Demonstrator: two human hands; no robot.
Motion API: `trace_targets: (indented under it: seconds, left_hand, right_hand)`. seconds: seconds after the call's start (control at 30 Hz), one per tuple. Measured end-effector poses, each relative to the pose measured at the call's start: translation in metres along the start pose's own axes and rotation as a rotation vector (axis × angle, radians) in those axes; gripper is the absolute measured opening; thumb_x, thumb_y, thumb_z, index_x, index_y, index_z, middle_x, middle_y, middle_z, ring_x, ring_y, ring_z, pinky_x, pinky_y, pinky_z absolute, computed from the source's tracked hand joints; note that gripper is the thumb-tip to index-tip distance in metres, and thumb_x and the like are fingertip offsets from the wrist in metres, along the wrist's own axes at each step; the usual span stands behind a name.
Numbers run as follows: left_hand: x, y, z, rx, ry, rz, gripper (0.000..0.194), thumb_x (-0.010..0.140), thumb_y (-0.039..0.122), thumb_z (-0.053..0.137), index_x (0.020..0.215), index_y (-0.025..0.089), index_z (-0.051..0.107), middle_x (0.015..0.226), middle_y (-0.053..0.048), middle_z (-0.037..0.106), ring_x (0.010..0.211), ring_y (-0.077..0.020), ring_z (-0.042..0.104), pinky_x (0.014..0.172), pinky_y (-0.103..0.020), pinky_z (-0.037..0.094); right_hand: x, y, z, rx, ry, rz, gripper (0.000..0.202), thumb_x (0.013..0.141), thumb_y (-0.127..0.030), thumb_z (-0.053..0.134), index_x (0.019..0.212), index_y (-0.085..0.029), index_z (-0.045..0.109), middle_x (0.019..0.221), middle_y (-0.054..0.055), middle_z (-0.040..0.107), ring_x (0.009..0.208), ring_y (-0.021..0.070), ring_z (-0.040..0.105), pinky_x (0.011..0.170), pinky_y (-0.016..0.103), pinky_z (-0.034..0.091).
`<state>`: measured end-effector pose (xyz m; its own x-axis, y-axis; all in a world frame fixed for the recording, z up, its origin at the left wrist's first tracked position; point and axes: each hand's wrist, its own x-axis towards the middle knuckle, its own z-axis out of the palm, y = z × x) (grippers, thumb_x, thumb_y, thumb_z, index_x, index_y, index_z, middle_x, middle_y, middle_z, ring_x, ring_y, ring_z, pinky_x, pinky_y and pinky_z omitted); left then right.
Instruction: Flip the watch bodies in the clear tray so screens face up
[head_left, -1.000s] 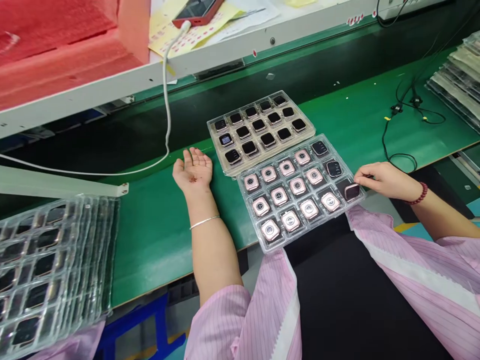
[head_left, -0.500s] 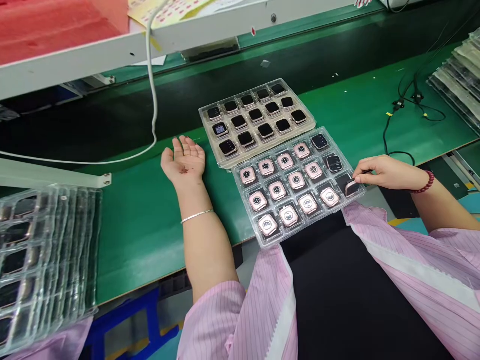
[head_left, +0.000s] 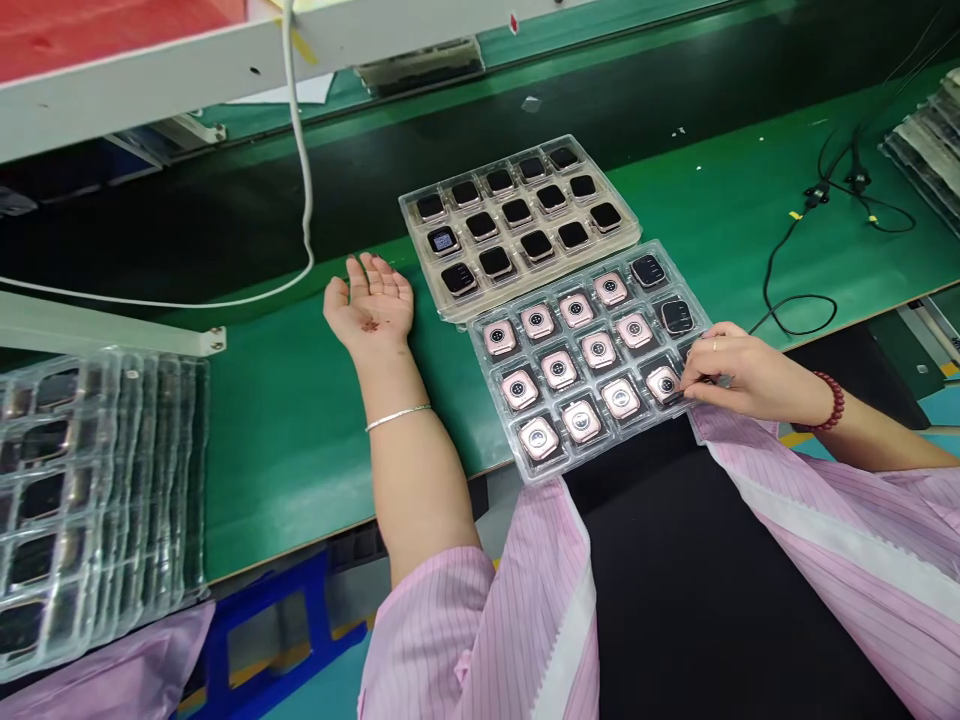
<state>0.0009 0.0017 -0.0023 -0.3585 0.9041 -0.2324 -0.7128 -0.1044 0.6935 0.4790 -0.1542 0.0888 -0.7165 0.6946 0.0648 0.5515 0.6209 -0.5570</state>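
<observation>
My left hand (head_left: 373,308) lies palm up on the green bench, fingers slightly curled apart, holding nothing. Reddish-brown marks show on its palm. My right hand (head_left: 739,375) is closed at the near right corner of the front clear plastic tray (head_left: 517,466). A smartwatch seems pinched there, but the fingers hide nearly all of it. Most watches in this tray, such as the pink-cased smartwatch (head_left: 598,350), lie back side up. Two in the right column, including a dark-screened smartwatch (head_left: 677,316), lie face up. The tray's near edge overhangs the bench, against my clothing.
Behind it sits another tray (head_left: 525,290) of face-up watches, one screen lit. Stacked trays (head_left: 112,500) stand at left, more trays (head_left: 930,140) at far right. Black cables (head_left: 772,260) lie on the green bench (head_left: 285,460). A white cable (head_left: 306,190) hangs below the shelf (head_left: 150,80).
My right hand has shifted left and slightly down over the tray's corner compartment, covering the watch that stood tilted in its fingers. My left hand stays palm up. The view has shifted slightly.
</observation>
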Motion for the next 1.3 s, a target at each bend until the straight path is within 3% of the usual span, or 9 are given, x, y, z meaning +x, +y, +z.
trace_targets:
  seconds: [0.17, 0.33, 0.47, 0.63, 0.93, 1.17, 1.3]
  left_hand:
    - [-0.004, 0.0, 0.004, 0.018, 0.026, 0.021, 0.033, 0.099, 0.045, 0.022, 0.111, 0.024, 0.044, 0.12, -0.007, 0.063, 0.113, -0.0089, 0.061, 0.094, -0.023, 0.045]
    - [-0.003, 0.0, 0.003, -0.054, 0.029, -0.005, 0.031, 0.1, 0.044, 0.026, 0.114, 0.023, 0.044, 0.114, -0.005, 0.065, 0.11, -0.0086, 0.061, 0.094, -0.023, 0.046]
    - [0.0, 0.001, 0.0, -0.046, -0.001, -0.007, 0.032, 0.099, 0.045, 0.024, 0.115, 0.024, 0.042, 0.111, -0.004, 0.066, 0.111, -0.0081, 0.061, 0.094, -0.022, 0.045]
    - [0.001, 0.0, -0.001, -0.018, -0.008, 0.002, 0.032, 0.099, 0.046, 0.023, 0.115, 0.025, 0.041, 0.111, -0.005, 0.065, 0.111, -0.0083, 0.061, 0.094, -0.022, 0.044]
    - [-0.004, 0.0, 0.005, -0.071, 0.04, -0.007, 0.031, 0.1, 0.045, 0.025, 0.112, 0.024, 0.045, 0.109, -0.004, 0.065, 0.104, -0.0088, 0.062, 0.091, -0.023, 0.045]
    - [-0.001, 0.001, 0.004, -0.158, 0.081, -0.018, 0.029, 0.099, 0.042, 0.033, 0.109, 0.022, 0.05, 0.095, -0.001, 0.068, 0.094, -0.0098, 0.064, 0.095, -0.025, 0.047]
    - [0.0, 0.001, -0.001, -0.163, 0.051, -0.029, 0.028, 0.098, 0.041, 0.036, 0.111, 0.022, 0.052, 0.098, -0.002, 0.071, 0.098, -0.0101, 0.067, 0.095, -0.025, 0.05]
  right_hand:
    - [0.001, 0.003, -0.003, -0.095, -0.076, 0.02, 0.025, 0.096, -0.029, 0.05, 0.079, -0.022, 0.067, 0.077, 0.001, 0.068, 0.073, 0.0178, 0.062, 0.103, 0.047, 0.026]
    - [0.004, 0.002, -0.006, 0.066, -0.049, 0.071, 0.024, 0.097, -0.033, 0.051, 0.081, -0.023, 0.066, 0.077, 0.0, 0.07, 0.069, 0.016, 0.061, 0.097, 0.039, 0.035]
    - [0.007, 0.006, 0.0, -0.017, 0.021, 0.201, 0.029, 0.098, -0.035, 0.048, 0.077, -0.022, 0.062, 0.075, 0.001, 0.071, 0.069, 0.0179, 0.062, 0.086, 0.038, 0.037]
    - [0.01, 0.009, 0.001, -0.044, -0.036, 0.219, 0.033, 0.1, -0.037, 0.044, 0.077, -0.022, 0.063, 0.081, 0.002, 0.073, 0.073, 0.0185, 0.064, 0.081, 0.037, 0.034]
    - [0.015, 0.008, -0.007, -0.012, -0.096, 0.215, 0.032, 0.096, -0.044, 0.053, 0.076, -0.022, 0.064, 0.075, 0.0, 0.071, 0.064, 0.0163, 0.06, 0.079, 0.035, 0.033]
    - [0.039, 0.019, 0.006, -0.16, 0.192, 0.155, 0.019, 0.094, -0.03, 0.053, 0.085, -0.02, 0.066, 0.082, 0.005, 0.069, 0.076, 0.0213, 0.062, 0.083, 0.038, 0.034]
    - [0.055, 0.025, 0.009, -0.204, 0.191, 0.098, 0.021, 0.093, -0.026, 0.052, 0.081, -0.019, 0.067, 0.084, 0.007, 0.068, 0.08, 0.0225, 0.062, 0.081, 0.038, 0.034]
